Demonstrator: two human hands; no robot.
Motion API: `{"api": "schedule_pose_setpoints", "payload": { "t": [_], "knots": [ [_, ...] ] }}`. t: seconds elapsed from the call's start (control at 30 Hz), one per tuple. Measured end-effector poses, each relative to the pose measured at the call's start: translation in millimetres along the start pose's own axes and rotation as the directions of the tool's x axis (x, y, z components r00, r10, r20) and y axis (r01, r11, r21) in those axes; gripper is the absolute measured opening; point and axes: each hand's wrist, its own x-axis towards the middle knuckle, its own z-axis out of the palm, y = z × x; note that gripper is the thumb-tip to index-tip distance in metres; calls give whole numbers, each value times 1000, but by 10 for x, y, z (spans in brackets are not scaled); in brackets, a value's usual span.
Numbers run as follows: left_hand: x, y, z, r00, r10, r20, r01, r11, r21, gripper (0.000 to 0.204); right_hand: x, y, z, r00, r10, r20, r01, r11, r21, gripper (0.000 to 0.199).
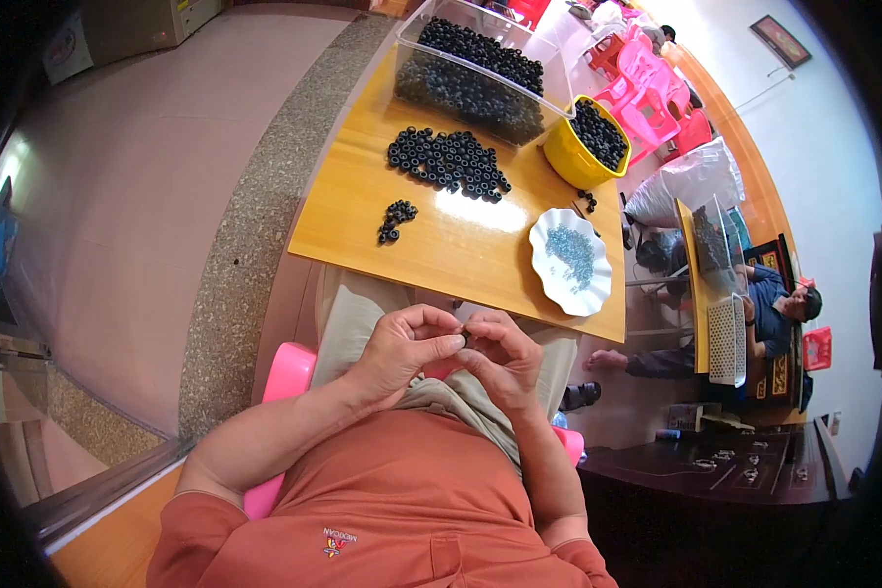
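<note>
My left hand (402, 355) and my right hand (506, 365) meet over my lap, just off the table's near edge. Thumbs and fingers of both are pinched around a small dark piece (464, 336), mostly hidden by the fingertips. On the wooden table (363, 211) ahead lies a spread of black ring-shaped pieces (448, 162), each with a hole in its middle. A smaller cluster of black pieces (397, 220) sits to its left, closer to me. To the right, a white scalloped plate (549, 279) holds many tiny clear bluish pieces (571, 257).
A clear plastic bin (556, 73) full of black pieces stands at the table's far side. Beside it is a yellow bowl (568, 162) of the same pieces. Pink chairs (645, 93) stand beyond. Another person (776, 309) sits at a second table on the right.
</note>
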Motion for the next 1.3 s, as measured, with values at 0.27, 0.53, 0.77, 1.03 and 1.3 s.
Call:
{"api": "schedule_pose_setpoints", "payload": {
  "t": [0.27,0.53,0.77,1.03,1.3],
  "knots": [
    [-8,-20,-8,999,40,-9,-39,999,17,16,-8,8,-65,999,-27,43,38,959,-280,35],
    [-8,-48,-15,996,88,-8,-87,991,105,17,60,-54,-13,970,-218,111,242,792,-561,37],
    [-2,-27,11,995,100,-17,-97,986,135,18,91,-77,2,941,-322,101,311,711,-631,38],
    [-19,22,77,997,75,-16,-72,985,158,20,161,-288,-93,937,-345,60,289,666,-688,37],
    [-41,24,89,993,119,-19,-112,968,227,21,294,-482,-260,841,-525,128,421,489,-764,41]
  ]
}}
